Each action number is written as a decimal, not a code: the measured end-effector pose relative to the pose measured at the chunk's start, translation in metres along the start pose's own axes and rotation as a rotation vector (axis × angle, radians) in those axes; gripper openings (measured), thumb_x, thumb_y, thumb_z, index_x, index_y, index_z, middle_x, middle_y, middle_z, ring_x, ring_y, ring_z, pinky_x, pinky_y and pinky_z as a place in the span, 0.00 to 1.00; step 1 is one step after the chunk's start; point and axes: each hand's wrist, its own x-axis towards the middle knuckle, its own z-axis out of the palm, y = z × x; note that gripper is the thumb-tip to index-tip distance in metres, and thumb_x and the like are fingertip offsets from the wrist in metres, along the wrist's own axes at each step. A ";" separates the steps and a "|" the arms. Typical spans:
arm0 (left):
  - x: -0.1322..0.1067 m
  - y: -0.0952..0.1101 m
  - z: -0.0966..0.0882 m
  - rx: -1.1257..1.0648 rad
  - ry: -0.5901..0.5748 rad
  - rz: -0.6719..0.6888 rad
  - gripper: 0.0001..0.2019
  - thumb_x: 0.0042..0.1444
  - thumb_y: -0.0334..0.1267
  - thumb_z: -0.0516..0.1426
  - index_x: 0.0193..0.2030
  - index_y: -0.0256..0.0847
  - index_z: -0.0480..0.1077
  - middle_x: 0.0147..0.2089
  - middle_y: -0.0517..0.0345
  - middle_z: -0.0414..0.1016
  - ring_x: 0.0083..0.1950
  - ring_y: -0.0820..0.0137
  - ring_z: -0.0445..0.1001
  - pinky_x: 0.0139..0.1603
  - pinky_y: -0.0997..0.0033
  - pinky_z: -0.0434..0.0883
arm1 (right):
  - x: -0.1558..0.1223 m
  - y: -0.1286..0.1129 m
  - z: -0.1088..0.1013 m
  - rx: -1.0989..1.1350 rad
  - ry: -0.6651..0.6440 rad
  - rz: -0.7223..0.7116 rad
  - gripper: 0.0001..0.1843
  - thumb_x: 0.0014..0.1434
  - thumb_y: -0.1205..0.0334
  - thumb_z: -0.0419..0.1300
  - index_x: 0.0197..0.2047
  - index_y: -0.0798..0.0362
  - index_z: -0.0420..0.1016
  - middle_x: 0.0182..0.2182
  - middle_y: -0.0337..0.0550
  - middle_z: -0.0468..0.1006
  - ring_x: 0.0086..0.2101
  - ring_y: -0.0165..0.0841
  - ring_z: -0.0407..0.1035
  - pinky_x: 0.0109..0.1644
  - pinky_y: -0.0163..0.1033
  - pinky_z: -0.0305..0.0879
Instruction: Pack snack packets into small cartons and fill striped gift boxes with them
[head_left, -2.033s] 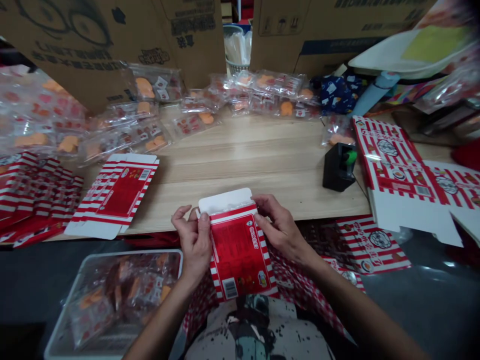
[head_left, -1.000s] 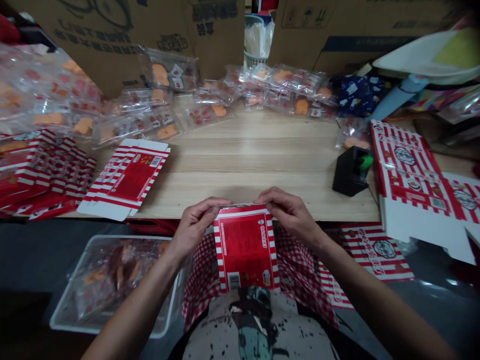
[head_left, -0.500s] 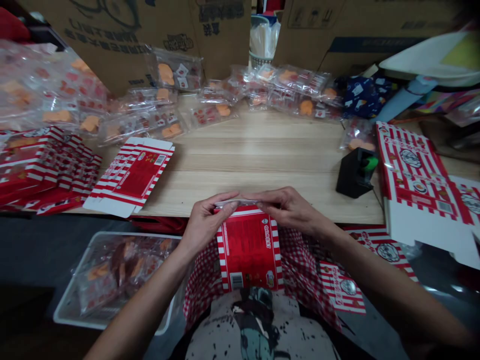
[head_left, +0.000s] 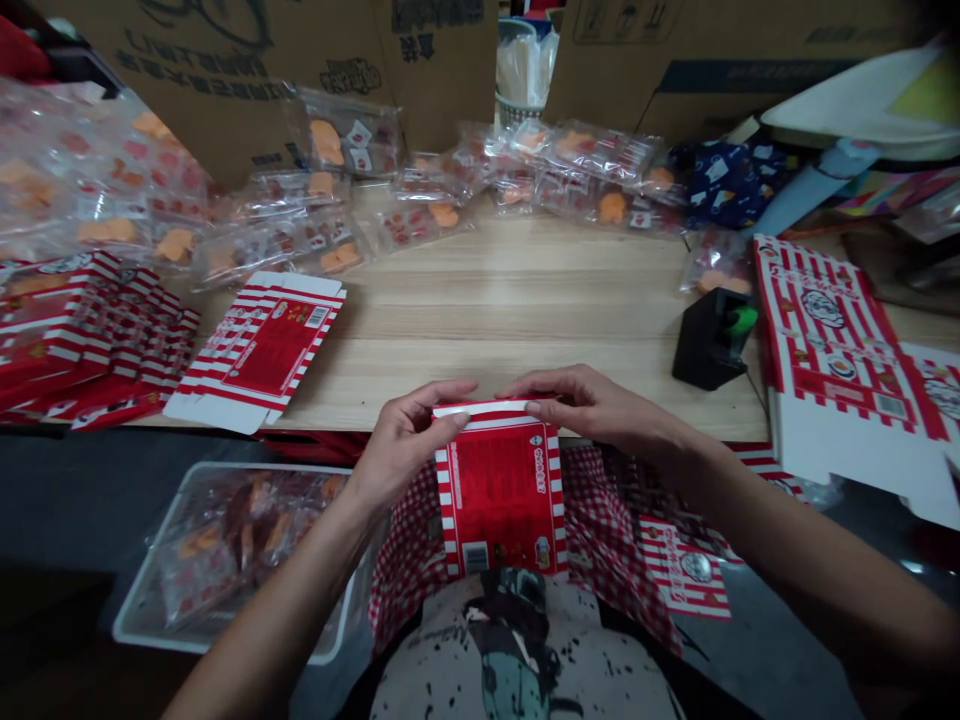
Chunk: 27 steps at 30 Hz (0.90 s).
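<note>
Box [head_left: 502,490], red with striped white edging, stands over your checked cloth [head_left: 607,560] just in front of the table [head_left: 480,320]. Your left hand [head_left: 405,435] is clamped on its top edge at the left, your right hand [head_left: 600,405] at the right, thumbs nearest you. Flat cartons [head_left: 274,345] lie to the left, a black tape dispenser [head_left: 709,345] to the right.

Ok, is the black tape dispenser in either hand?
No, the tape dispenser stands on the table, while the left hand and right hand are both on the red box.
</note>
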 end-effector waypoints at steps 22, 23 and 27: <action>-0.003 0.018 0.003 -0.058 -0.141 -0.125 0.14 0.59 0.44 0.66 0.51 0.44 0.79 0.43 0.56 0.84 0.37 0.72 0.79 0.38 0.75 0.73 | 0.006 -0.039 -0.001 -0.052 0.025 0.231 0.06 0.57 0.62 0.61 0.34 0.53 0.67 0.26 0.37 0.70 0.27 0.29 0.61 0.29 0.34 0.56; -0.003 0.017 0.003 -0.062 -0.149 -0.125 0.15 0.60 0.45 0.65 0.52 0.44 0.79 0.44 0.55 0.84 0.37 0.71 0.80 0.39 0.74 0.74 | 0.007 -0.039 -0.003 -0.030 0.002 0.233 0.07 0.57 0.60 0.61 0.35 0.53 0.67 0.27 0.37 0.71 0.27 0.29 0.62 0.29 0.34 0.57; -0.001 0.013 0.002 -0.033 -0.148 -0.104 0.14 0.60 0.47 0.65 0.49 0.43 0.81 0.41 0.54 0.84 0.36 0.69 0.79 0.37 0.71 0.74 | 0.010 -0.039 -0.008 -0.168 -0.043 0.220 0.08 0.61 0.57 0.60 0.36 0.52 0.66 0.27 0.39 0.71 0.27 0.31 0.63 0.28 0.35 0.58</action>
